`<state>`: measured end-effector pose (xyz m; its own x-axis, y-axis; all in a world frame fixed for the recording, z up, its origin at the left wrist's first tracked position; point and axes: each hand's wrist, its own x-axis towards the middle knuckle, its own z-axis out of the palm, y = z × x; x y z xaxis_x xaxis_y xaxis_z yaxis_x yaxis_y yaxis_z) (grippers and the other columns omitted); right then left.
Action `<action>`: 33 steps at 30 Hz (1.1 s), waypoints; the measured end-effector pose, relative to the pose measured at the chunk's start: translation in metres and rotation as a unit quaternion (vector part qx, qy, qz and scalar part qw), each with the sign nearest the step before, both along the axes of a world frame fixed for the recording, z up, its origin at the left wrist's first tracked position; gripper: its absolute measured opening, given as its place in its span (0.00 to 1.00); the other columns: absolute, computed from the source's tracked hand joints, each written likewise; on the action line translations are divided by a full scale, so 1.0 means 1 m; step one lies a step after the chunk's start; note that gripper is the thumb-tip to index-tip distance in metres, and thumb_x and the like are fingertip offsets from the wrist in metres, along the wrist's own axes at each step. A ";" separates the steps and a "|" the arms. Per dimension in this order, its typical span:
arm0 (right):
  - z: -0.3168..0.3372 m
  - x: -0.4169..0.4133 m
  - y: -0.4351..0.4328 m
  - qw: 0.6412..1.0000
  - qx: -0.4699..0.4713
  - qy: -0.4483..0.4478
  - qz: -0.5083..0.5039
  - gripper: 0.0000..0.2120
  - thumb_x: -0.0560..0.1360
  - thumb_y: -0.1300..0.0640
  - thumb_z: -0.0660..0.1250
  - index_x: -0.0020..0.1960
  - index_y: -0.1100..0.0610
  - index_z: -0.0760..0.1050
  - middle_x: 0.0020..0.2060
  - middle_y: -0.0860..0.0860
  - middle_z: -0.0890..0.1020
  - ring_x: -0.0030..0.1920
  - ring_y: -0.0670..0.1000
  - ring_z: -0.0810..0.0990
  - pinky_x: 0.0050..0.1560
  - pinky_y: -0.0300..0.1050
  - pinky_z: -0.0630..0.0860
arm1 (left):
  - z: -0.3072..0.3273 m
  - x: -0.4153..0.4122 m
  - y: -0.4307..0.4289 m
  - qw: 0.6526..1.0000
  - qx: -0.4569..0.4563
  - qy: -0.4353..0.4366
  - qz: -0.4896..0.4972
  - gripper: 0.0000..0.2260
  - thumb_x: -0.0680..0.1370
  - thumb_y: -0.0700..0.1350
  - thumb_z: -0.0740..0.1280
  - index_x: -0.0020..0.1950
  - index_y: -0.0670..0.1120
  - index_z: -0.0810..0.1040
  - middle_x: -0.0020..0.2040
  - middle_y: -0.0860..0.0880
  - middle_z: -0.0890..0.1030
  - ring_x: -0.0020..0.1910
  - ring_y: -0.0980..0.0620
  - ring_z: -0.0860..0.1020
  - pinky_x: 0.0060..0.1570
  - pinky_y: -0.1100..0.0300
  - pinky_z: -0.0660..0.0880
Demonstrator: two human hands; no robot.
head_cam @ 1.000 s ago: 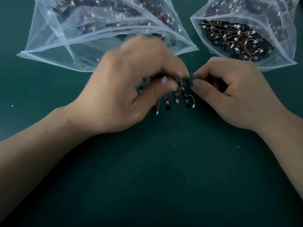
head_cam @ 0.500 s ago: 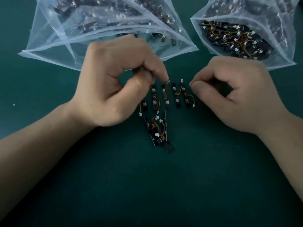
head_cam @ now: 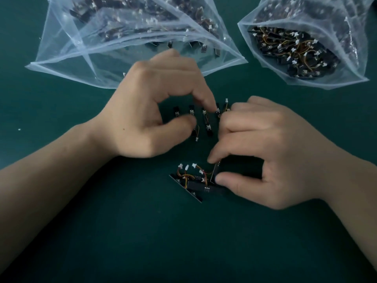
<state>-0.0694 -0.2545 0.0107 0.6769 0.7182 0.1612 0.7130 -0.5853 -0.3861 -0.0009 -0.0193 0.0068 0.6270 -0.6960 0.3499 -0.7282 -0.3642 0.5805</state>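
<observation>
Partly hidden board (head_cam: 215, 173), right hand (head_cam: 271, 156) pinching

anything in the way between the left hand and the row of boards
Nothing visible: the left hand hangs right over the row, its index tip at one piece. The right hand crowds the row's right end and covers part of it, while it pinches a board in the pile nearer the person.
</observation>
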 end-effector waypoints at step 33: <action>0.006 0.013 -0.024 0.995 0.020 0.072 -0.072 0.13 0.75 0.41 0.77 0.39 0.49 0.84 0.30 0.43 0.72 0.33 0.46 0.72 0.41 0.51 0.72 | -0.017 -0.002 -0.001 0.991 0.101 -0.091 -0.008 0.49 0.65 0.75 0.76 0.81 0.56 0.67 0.81 0.53 0.63 0.75 0.48 0.61 0.69 0.57 0.55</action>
